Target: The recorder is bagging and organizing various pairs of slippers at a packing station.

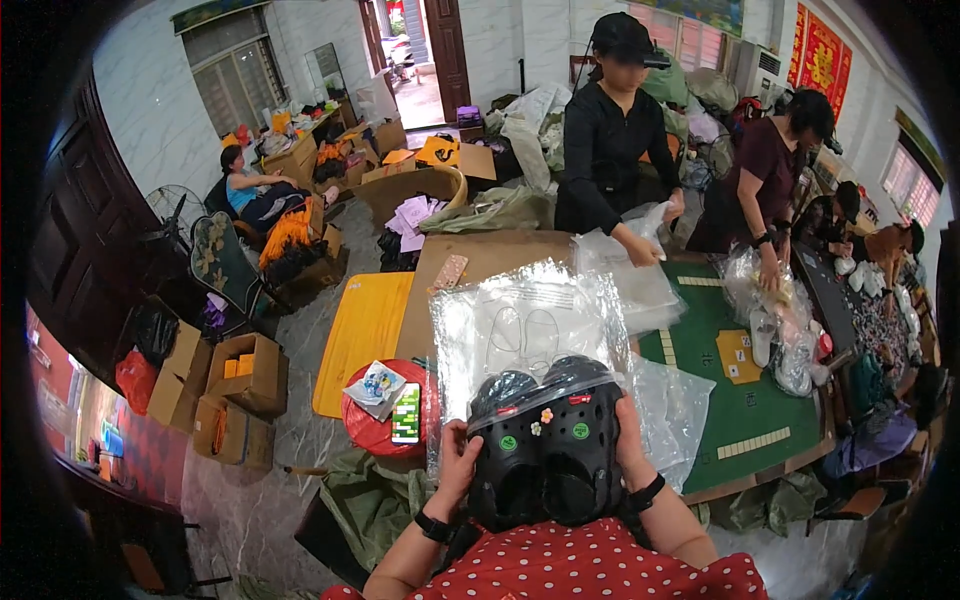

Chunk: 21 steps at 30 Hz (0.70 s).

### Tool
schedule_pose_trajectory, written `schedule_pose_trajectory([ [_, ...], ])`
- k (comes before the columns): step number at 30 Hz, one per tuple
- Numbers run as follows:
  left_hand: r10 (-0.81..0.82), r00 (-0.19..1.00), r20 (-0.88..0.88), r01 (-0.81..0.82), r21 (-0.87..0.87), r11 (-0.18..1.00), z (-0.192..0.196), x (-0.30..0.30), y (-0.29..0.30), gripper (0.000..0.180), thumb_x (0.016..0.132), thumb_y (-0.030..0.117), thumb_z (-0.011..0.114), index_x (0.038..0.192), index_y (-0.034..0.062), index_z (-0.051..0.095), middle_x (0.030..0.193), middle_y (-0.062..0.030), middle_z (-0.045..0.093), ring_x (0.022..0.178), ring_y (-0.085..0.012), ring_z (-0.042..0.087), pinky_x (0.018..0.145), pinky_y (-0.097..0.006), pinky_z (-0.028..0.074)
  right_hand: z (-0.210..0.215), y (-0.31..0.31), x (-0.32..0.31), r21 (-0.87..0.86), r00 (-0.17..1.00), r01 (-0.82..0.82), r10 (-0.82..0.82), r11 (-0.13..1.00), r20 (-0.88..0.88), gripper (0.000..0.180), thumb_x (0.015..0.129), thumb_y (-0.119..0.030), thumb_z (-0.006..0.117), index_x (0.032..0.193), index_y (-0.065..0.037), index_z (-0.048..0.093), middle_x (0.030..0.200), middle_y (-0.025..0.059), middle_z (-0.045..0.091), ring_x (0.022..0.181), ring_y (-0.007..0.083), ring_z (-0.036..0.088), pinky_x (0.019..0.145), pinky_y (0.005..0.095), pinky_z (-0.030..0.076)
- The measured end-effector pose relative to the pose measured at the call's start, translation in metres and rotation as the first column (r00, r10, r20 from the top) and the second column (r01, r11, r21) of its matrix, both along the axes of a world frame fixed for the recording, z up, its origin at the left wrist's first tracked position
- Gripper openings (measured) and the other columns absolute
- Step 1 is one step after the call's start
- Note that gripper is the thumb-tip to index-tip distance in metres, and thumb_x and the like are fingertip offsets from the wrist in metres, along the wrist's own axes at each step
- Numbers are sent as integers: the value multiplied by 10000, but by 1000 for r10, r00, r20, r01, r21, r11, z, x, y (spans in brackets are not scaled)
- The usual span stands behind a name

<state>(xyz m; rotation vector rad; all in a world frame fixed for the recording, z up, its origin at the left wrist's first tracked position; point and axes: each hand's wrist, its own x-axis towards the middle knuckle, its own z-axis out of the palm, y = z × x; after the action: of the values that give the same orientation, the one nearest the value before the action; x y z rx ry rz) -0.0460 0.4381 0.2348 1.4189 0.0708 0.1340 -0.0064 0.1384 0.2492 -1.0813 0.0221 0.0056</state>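
1 left hand (460, 460) and 1 right hand (630, 442), fingers clamped on opposite flanks of the black clogs (525, 445), stand equally near; remotely, I see the clogs' long axes run forward between them, toes beneath the clear bag (495, 310).

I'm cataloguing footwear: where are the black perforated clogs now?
In the head view, lower centre, the black perforated clogs are held between the left hand and right hand, toes under a clear plastic bag.

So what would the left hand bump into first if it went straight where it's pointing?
Probably the clear plastic bag, just ahead of the left hand; depth is unclear, so they may be touching.
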Motion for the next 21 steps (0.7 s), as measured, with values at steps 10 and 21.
schedule_pose_trajectory([
  [10, 6, 998, -62, 7, 201, 980, -5, 8, 8, 324, 910, 195, 661, 1129, 37, 482, 1022, -46, 526, 952, -137, 517, 839, -279, 432, 10, -29, 33, -281, 970, -79, 139, 956, 198, 564, 881, -145, 606, 1390, -26, 392, 1256, 66, 492, 1179, 165, 471, 1042, 311, 340],
  [21, 99, 995, -7, -96, 192, 977, -13, 0, 5, 332, 857, 144, 706, 1112, 83, 502, 1000, -6, 526, 939, -111, 534, 762, -251, 442, 13, -14, 33, -481, 884, 286, -34, 829, 466, 142, 887, -125, 591, 886, -52, 469, 914, 37, 435, 843, 152, 416, 810, 265, 359],
])
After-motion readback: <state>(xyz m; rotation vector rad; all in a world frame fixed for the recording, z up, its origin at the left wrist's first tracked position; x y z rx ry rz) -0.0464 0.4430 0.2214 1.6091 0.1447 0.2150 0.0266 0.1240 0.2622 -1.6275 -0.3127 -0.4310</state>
